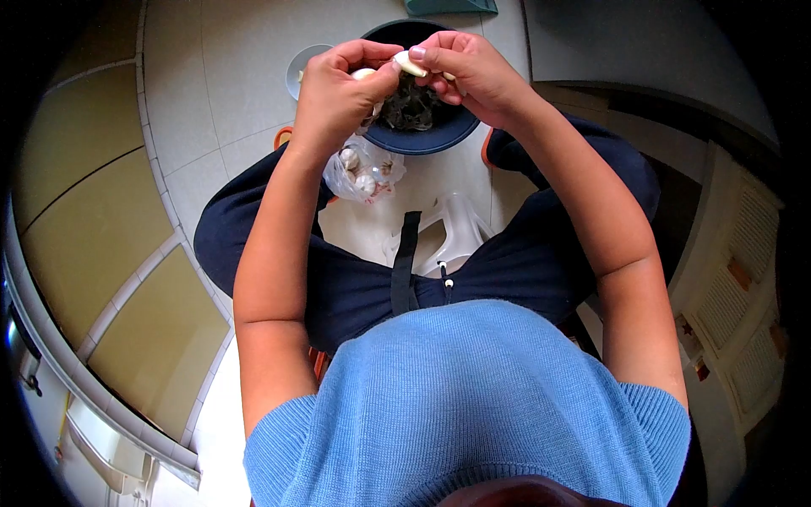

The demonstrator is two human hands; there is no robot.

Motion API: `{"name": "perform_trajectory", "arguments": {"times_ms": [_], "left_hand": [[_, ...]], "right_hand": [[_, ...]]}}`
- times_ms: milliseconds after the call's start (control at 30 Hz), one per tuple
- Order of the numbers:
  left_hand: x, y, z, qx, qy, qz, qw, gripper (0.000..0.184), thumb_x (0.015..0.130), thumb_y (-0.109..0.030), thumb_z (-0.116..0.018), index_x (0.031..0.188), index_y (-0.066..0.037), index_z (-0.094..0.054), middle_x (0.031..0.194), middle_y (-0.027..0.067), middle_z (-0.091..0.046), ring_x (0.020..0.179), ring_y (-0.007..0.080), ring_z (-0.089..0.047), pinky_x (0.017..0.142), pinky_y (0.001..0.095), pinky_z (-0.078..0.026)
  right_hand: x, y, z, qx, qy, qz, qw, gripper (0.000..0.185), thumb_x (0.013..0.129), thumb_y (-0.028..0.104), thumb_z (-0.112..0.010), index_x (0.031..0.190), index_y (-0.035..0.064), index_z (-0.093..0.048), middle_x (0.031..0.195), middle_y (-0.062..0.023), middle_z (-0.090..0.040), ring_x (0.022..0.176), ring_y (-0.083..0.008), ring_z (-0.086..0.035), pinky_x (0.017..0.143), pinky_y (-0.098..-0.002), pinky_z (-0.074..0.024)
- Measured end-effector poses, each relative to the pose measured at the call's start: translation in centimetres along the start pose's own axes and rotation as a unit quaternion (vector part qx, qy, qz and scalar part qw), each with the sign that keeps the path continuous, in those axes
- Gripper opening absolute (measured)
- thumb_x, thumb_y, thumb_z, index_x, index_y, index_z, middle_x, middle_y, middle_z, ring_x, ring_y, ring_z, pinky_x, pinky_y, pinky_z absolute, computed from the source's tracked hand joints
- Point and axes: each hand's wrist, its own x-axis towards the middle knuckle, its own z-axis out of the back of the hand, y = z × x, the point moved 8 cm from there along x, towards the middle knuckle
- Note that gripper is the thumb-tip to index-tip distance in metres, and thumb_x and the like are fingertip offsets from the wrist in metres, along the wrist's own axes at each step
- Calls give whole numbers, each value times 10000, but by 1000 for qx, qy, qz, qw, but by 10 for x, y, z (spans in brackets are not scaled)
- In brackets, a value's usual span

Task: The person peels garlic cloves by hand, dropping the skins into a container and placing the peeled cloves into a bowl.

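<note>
A pale, peeled-looking garlic clove (pixel 409 63) is pinched between the fingertips of both hands, over a dark round bin (pixel 431 145). My left hand (pixel 331 93) is closed, with its thumb and fingers at the clove's left end. Another pale piece, perhaps garlic, shows inside its curled fingers. From the other side, my right hand (pixel 481 74) grips the clove between thumb and fingers, and a small pale bit peeks out below them. Dark, tangled-looking matter (pixel 410 108) lies in the bin. Below my left hand, a clear plastic bag (pixel 384 182) holds several garlic bulbs (pixel 365 184).
A white bowl (pixel 296 72) stands behind my left hand, left of the bin. A pale plastic stool (pixel 456 221) is between my legs. Something green (pixel 452 7) lies at the far edge. Cabinets (pixel 152 329) line the left side of the tiled floor (pixel 190 110).
</note>
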Motion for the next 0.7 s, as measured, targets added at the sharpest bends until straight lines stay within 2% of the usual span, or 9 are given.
{"name": "perform_trajectory", "arguments": {"times_ms": [300, 400, 500, 567, 700], "left_hand": [[-1, 1, 0, -15, 1, 10, 1000, 232, 847, -120, -614, 1042, 5, -622, 839, 29, -632, 702, 65, -566, 641, 180, -447], [-1, -2, -1, -76, -20, -6, 997, 261, 857, -127, -603, 1083, 3, -603, 857, 36, -634, 690, 69, -566, 631, 180, -447], [-1, -2, 3, -111, -47, -1, 993, 243, 863, -135, -602, 1064, 1, -599, 858, 38, -631, 677, 68, -564, 611, 184, -446], [0, 9, 5, -86, -38, 34, 995, 181, 859, -140, -614, 977, -3, -616, 823, 33, -627, 673, 65, -561, 594, 184, -440], [-1, 9, 2, -58, -45, 46, 996, 149, 850, -145, -630, 906, -7, -619, 791, 28, -622, 669, 65, -560, 581, 184, -436]], "right_hand": [[2, -1, 1, 24, 0, -4, 1000, 218, 851, 225, -629, 886, 16, -578, 736, -39, -593, 555, -39, -502, 442, -151, -398], [4, -1, 5, 44, -13, 4, 999, 217, 853, 223, -625, 881, 14, -575, 728, -45, -597, 552, -41, -506, 445, -153, -402], [5, -1, 9, 57, -29, 11, 998, 218, 852, 222, -626, 875, 13, -573, 727, -48, -600, 553, -42, -511, 446, -157, -405], [5, 0, 9, 60, -37, 12, 997, 219, 851, 222, -629, 872, 12, -572, 730, -50, -601, 554, -43, -513, 447, -159, -406], [3, 3, 6, 33, -40, 19, 998, 222, 845, 222, -640, 877, 13, -573, 734, -51, -601, 562, -43, -514, 450, -158, -409]]}}
